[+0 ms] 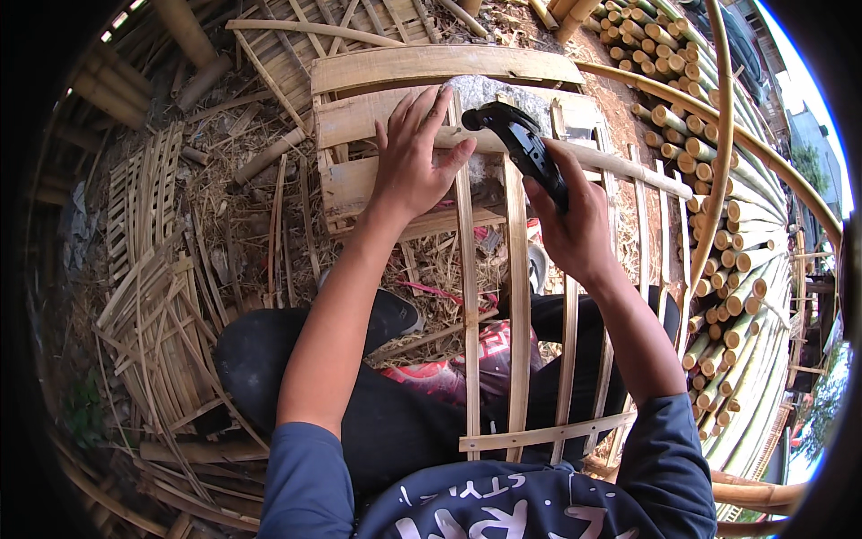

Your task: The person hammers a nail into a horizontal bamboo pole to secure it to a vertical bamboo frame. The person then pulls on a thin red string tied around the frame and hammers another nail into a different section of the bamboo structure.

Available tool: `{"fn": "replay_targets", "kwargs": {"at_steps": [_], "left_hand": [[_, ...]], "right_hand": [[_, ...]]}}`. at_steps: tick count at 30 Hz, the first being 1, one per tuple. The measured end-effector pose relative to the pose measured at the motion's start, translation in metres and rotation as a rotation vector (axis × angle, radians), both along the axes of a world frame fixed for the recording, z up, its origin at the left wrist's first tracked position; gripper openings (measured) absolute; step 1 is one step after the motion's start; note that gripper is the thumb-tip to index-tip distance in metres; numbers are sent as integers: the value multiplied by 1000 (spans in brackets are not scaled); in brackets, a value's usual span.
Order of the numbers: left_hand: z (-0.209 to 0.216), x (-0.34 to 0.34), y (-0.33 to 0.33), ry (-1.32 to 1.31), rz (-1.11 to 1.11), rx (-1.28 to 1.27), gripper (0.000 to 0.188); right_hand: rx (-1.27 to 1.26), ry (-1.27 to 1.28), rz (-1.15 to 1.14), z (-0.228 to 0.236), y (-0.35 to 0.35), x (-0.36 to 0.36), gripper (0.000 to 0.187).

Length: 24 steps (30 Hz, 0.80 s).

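Fingers (436,110) spread on left hand (413,166); right hand (577,226) clasps tool (528,153).

Daylight glares white from the sky (790,54) at right, fringed blue, and brightens the bamboo poles (754,301); the left is dim. Highlights glint on the black tool (530,160). The centre looks sharp; edges curve toward a black rim.

around the slatted frame (518,269): plank stand (431,65) at eleven o'clock, stacked poles (750,260) at three, loose strips (171,328) at nine.
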<state>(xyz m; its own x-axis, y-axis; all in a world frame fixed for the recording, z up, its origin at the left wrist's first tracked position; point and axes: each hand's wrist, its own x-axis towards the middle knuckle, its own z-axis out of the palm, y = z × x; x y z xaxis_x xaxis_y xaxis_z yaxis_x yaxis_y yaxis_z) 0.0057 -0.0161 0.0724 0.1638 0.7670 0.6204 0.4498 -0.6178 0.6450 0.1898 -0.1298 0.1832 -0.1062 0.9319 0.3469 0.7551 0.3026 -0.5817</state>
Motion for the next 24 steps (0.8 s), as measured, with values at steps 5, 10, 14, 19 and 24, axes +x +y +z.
{"fn": "replay_targets", "kwargs": {"at_steps": [5,10,14,19,24], "left_hand": [[-4,-2,0,235,81,-35,66],[-11,-10,-1,261,71,-106,77],[-3,-14,-10,287,76,-102,87],[2,-21,-18,324,74,-139,98],[-1,-24,-21,329,52,-144,111]], "right_hand": [[23,-41,0,-6,5,-4,44],[100,-104,37,-21,14,-6,52],[242,-144,79,-26,13,-9,51],[97,-243,64,-28,12,-12,53],[203,-183,68,-33,3,-18,47]]}}
